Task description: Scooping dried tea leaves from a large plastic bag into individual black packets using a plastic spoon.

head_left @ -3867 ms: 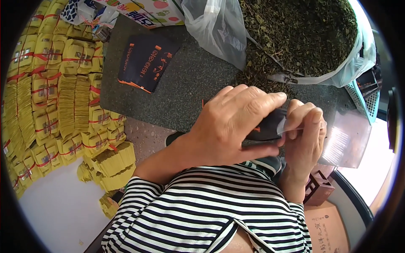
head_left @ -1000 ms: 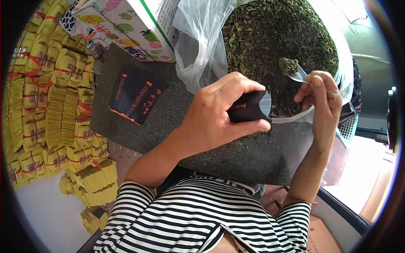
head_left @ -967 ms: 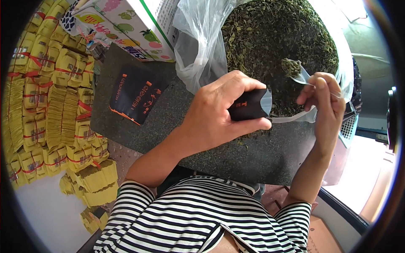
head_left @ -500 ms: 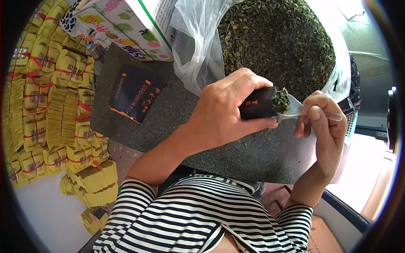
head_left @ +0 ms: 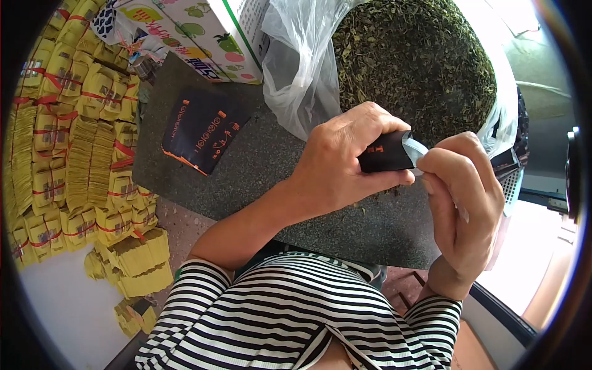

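My left hand (head_left: 336,157) grips a small black pouch (head_left: 388,154) with orange print, thumb below and fingers above, its mouth facing right. My right hand (head_left: 462,203) is closed on a clear plastic scoop (head_left: 417,154), whose end is at or inside the pouch mouth; the rest is mostly hidden by my fingers. Just beyond my hands, a big plastic bag (head_left: 299,80) holds a heap of dried green-brown leaves (head_left: 416,58). A flat stack of black pouches (head_left: 203,129) lies on the speckled dark table (head_left: 185,194), left of my hands.
A white carton (head_left: 203,37) with fruit pictures stands at the back left. Several bundles of yellow packets (head_left: 74,154) with red ties are piled along the left. A light blue perforated basket (head_left: 512,188) sits at the right edge, behind my right hand.
The leaf-loaded scoop has come down from over the heap to the pouch mouth and its load is no longer visible. My right hand has turned over the handle; the pouch moved slightly right.
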`<action>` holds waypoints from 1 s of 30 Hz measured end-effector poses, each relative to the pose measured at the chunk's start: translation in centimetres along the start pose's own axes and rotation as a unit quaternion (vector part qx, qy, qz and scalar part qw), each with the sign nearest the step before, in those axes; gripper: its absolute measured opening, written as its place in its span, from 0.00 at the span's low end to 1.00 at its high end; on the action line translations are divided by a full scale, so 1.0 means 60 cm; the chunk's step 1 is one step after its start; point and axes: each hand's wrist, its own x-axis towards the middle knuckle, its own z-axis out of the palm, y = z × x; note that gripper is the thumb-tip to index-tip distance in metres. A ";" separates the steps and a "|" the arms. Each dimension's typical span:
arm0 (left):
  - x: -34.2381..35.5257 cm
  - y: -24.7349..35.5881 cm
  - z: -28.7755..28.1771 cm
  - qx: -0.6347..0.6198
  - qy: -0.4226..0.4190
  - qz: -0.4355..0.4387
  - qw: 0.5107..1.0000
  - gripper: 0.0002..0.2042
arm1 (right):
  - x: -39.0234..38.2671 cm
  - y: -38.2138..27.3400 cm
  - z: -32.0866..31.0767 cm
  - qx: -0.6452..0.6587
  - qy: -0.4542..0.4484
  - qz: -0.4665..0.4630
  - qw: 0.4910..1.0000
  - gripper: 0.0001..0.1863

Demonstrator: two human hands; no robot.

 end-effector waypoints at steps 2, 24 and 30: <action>-0.001 -0.004 0.001 -0.003 0.013 0.014 1.000 0.25 | -0.003 -0.004 -0.002 -0.035 0.022 -0.007 0.999 0.08; -0.010 -0.001 -0.028 0.015 0.013 0.045 0.999 0.26 | -0.025 0.012 -0.010 0.095 0.082 0.097 0.987 0.05; -0.008 0.002 -0.027 0.007 0.007 0.049 0.999 0.27 | -0.014 0.063 -0.038 0.042 0.073 0.197 0.977 0.07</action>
